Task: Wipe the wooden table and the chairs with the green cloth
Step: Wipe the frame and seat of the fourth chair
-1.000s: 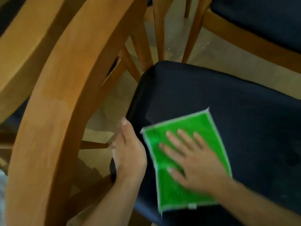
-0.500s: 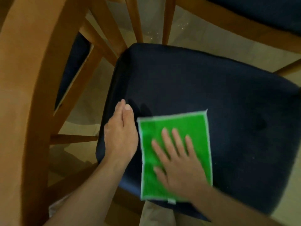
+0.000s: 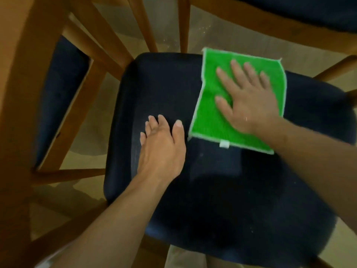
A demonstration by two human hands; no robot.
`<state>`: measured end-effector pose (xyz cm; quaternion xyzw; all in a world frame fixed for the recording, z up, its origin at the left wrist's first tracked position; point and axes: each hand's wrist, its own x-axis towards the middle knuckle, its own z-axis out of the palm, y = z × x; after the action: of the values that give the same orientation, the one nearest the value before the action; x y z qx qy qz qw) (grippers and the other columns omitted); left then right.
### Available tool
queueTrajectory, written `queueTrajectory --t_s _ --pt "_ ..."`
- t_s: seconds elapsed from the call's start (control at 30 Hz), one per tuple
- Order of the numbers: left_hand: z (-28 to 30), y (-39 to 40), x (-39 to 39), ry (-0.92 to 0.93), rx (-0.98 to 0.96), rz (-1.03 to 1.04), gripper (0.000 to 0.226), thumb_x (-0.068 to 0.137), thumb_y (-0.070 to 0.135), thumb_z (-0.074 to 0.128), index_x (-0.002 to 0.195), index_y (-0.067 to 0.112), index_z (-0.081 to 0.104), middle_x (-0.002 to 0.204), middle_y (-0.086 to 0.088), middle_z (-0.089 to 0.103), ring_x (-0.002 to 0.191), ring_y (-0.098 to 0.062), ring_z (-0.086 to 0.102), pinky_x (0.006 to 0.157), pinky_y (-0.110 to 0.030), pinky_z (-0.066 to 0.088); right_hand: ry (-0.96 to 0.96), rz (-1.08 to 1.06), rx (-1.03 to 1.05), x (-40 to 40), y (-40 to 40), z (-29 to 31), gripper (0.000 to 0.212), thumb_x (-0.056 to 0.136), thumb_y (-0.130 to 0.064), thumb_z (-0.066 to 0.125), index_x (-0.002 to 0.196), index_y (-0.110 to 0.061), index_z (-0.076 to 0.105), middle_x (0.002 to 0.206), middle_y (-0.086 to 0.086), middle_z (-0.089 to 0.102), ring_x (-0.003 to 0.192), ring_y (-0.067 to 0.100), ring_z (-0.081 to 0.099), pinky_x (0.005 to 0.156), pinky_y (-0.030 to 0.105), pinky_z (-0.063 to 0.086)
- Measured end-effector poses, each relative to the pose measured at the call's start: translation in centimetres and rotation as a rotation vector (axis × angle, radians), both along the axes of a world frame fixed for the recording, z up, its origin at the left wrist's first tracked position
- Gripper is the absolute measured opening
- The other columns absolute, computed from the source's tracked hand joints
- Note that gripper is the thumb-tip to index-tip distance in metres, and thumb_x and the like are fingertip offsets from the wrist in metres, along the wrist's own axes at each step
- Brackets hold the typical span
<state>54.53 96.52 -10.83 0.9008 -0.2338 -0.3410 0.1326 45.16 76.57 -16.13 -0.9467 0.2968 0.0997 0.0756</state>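
— Where is the bright green rectangular cloth with the white edge [image 3: 212, 111]?

— It lies flat on the far right part of the dark blue padded chair seat [image 3: 164, 89]. The right hand [image 3: 249, 99] presses on it with straight, spread fingers.

— And the left hand [image 3: 162, 149]?

— It rests flat on the same seat, fingers straight, holding nothing, just beside the cloth but not touching it.

— What is around?

— Wooden chair legs [image 3: 144, 26] and a beige floor [image 3: 87, 136].

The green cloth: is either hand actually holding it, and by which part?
Neither grips it. The right hand presses flat on the middle of the green cloth, fingers straight. The left hand rests on the dark seat.
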Motion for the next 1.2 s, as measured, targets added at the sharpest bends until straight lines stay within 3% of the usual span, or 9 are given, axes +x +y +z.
queueTrajectory --t_s 0.1,0.17,0.37,0.53,0.67,0.77,0.87,0.97,1.2 --pt "0.2 -0.1 0.3 0.026 0.012 0.008 0.065 0.1 0.047 0.013 0.151 0.006 0.012 0.159 -0.014 0.006 0.146 -0.019 0.002 0.116 -0.034 0.002 -0.021 -0.226 -0.008 1.5 1.2 -0.5 0.066 0.095 -0.058 0.007 0.154 -0.029 0.003 0.162 0.01 0.003 0.148 0.034 0.003 0.116 0.056 0.004" --pt "0.5 -0.4 0.7 0.044 0.033 -0.001 0.068 0.099 0.049 0.01 0.151 0.006 0.014 0.158 -0.014 0.009 0.146 -0.019 0.004 0.118 -0.036 0.005 -0.024 -0.201 -0.025 0.2 5.7 -0.4 0.066 0.097 -0.057 0.009 0.154 -0.024 0.003 0.161 0.014 -0.001 0.147 0.036 0.0 0.116 0.057 0.003" --pt "1.5 -2.5 0.9 0.074 0.235 -0.084 0.078 0.096 0.053 0.004 0.148 -0.003 0.016 0.154 -0.027 0.013 0.144 -0.033 0.013 0.116 -0.042 0.011 0.03 0.364 0.124 -11.0 21.6 0.4 0.074 0.086 -0.056 0.044 0.151 -0.025 0.028 0.159 0.014 0.014 0.145 0.037 0.014 0.115 0.056 0.004" --pt "2.0 -4.2 1.3 0.009 0.426 -0.219 0.087 0.093 0.058 0.001 0.143 -0.009 0.027 0.15 -0.029 0.024 0.139 -0.039 0.023 0.113 -0.045 0.02 -0.025 0.627 0.186 -11.4 16.9 0.1 0.07 0.087 -0.056 0.045 0.15 -0.031 0.03 0.159 -0.002 0.022 0.144 0.022 0.024 0.115 0.048 0.012" --pt "2.3 -5.3 1.4 0.008 0.476 -0.282 0.09 0.092 0.061 0.0 0.14 -0.006 0.035 0.15 -0.026 0.027 0.14 -0.04 0.02 0.111 -0.045 0.02 -0.08 0.284 0.055 -7.1 7.0 0.2 0.061 0.094 -0.052 0.027 0.149 -0.027 0.021 0.156 -0.001 0.02 0.143 0.023 0.02 0.112 0.053 0.014" --pt "2.4 -5.3 0.9 0.045 0.499 -0.252 0.091 0.091 0.063 -0.002 0.145 -0.007 0.019 0.155 -0.024 0.013 0.143 -0.037 0.01 0.114 -0.044 0.013 0.003 -0.008 -0.015 -6.5 -0.4 -0.1 0.061 0.097 -0.058 0.005 0.152 -0.031 -0.002 0.161 0.0 0.0 0.147 0.024 0.001 0.116 0.05 0.003" --pt "2.3 -4.9 0.4 0.053 0.485 -0.196 0.091 0.09 0.065 0.0 0.147 -0.006 0.007 0.155 -0.025 0.004 0.145 -0.036 0.004 0.116 -0.042 0.008 0.003 -0.262 0.017 -7.3 -3.8 0.2 0.065 0.096 -0.059 0.002 0.154 -0.029 0.004 0.163 0.004 0.001 0.148 0.026 0.002 0.118 0.052 0.006" --pt "1.8 -4.6 0.1 0.042 0.483 -0.16 0.093 0.088 0.067 0.001 0.147 -0.005 0.001 0.155 -0.027 0.001 0.144 -0.036 0.003 0.116 -0.042 0.006 -0.027 -0.426 0.01 -7.4 -0.7 0.3 0.064 0.098 -0.056 0.007 0.155 -0.026 0.004 0.162 0.008 0.001 0.148 0.03 0.0 0.118 0.053 0.004" --pt "1.4 -5.3 0.1 0.053 0.491 -0.147 0.095 0.089 0.068 0.002 0.146 -0.008 0.005 0.154 -0.031 0.001 0.143 -0.041 0.004 0.116 -0.046 0.007 0.041 -0.412 0.071 -12.7 15.7 0.6 0.068 0.095 -0.05 0.027 0.154 -0.017 0.017 0.16 0.016 0.01 0.146 0.038 0.01 0.115 0.058 0.012"
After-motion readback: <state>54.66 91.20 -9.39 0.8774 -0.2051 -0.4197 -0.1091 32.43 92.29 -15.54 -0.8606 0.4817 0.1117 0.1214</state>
